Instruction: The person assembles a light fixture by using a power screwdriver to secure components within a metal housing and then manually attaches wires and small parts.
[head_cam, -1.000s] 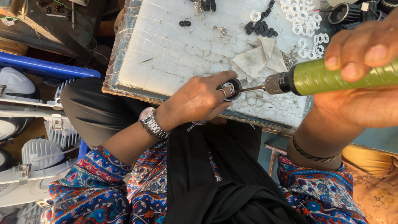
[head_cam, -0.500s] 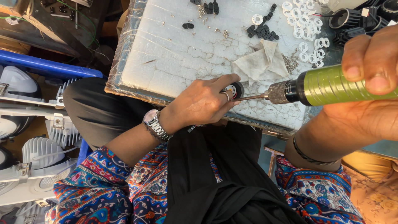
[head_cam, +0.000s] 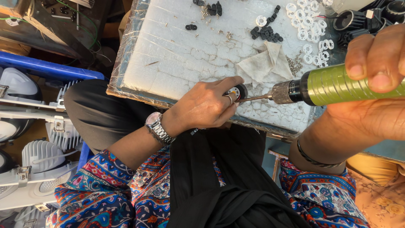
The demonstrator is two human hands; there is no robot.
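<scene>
Fingers (head_cam: 231, 86) of the left hand (head_cam: 206, 107) pinch a small round black part with a white centre (head_cam: 238, 91), holding it at the near edge of the white foam surface (head_cam: 168, 55). The right hand (head_cam: 375, 84) is wrapped tight around a green electric screwdriver (head_cam: 337, 84), fingers curled over its barrel. The tool's long axis runs nearly level, left to right, and its thin bit (head_cam: 255, 98) points left straight at the pinched part, tip touching or just short of it. So the part lies to the left of the right hand, and the left hand is the nearer of the two to it.

Further back on the surface lies a crumpled pale cloth (head_cam: 263, 63), with loose small screws (head_cam: 294, 64) just beside it. Beyond are a cluster of white ring pieces (head_cam: 310, 29) and a few small black pieces (head_cam: 263, 33). At the far right stand black cylindrical housings (head_cam: 350, 19). At the left, off the surface, a blue crate (head_cam: 46, 67) sits above white lamp housings (head_cam: 38, 164).
</scene>
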